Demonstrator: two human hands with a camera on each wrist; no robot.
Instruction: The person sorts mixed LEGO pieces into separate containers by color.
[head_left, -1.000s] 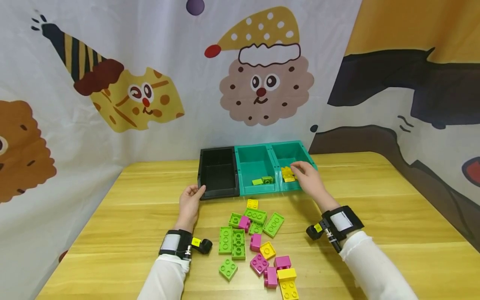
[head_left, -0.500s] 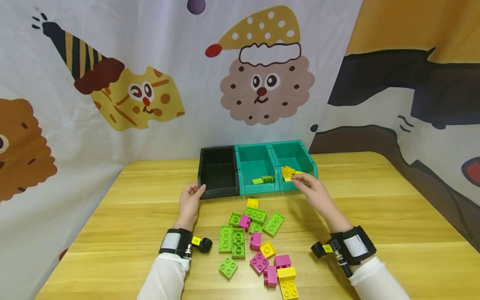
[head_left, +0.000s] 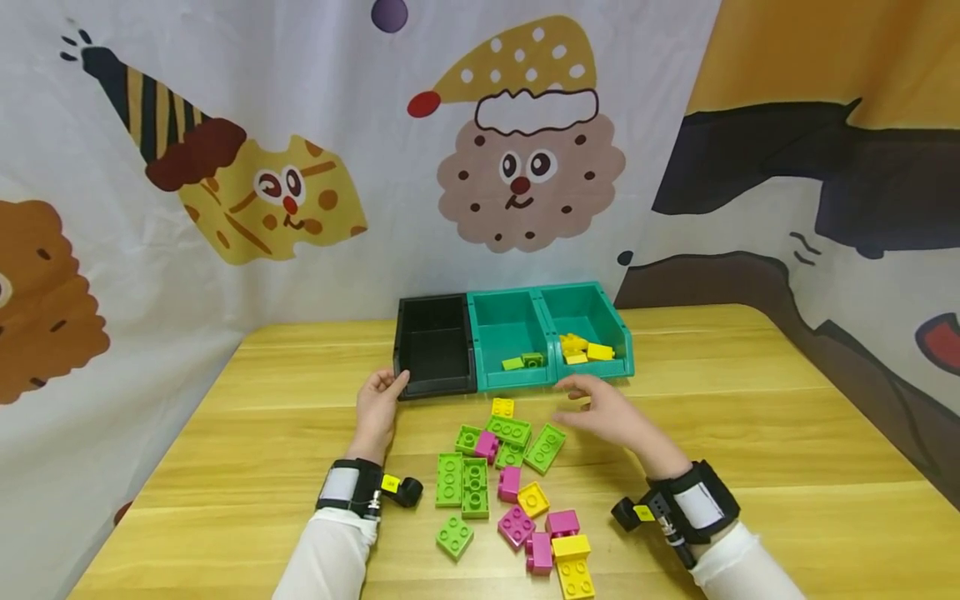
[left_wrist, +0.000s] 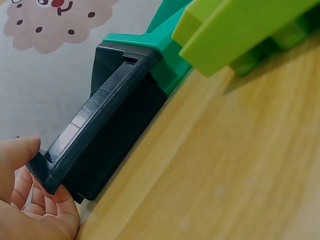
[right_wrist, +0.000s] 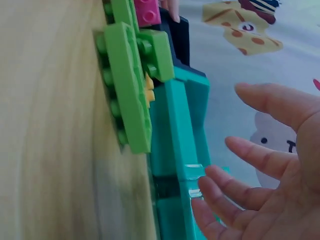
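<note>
My left hand (head_left: pixel 377 410) holds the front left corner of a black bin (head_left: pixel 437 387). In the left wrist view the thumb lies over the bin's rim and the fingers curl under it. With fingers spread and nothing in them, my right hand (head_left: pixel 603 412) hovers in front of the right teal bin (head_left: pixel 621 368). Several yellow toy bricks (head_left: pixel 600 352) lie inside that bin. The middle teal bin (head_left: pixel 487 382) contains green bricks (head_left: pixel 532 360). Nearest the right hand on the table are a long green brick (head_left: pixel 545 448) and a small yellow brick (head_left: pixel 502 407).
Loose green, pink and yellow bricks spread over the middle of the wooden table (head_left: pixel 262 467), among them a pink brick (head_left: pixel 517 527) and a square green brick (head_left: pixel 454 537). A printed cloth (head_left: pixel 315 283) hangs behind the joined bins.
My right hand has let go of a yellow brick in the right teal bin, then drawn back and left toward the loose bricks. The left hand stays on the black bin.
</note>
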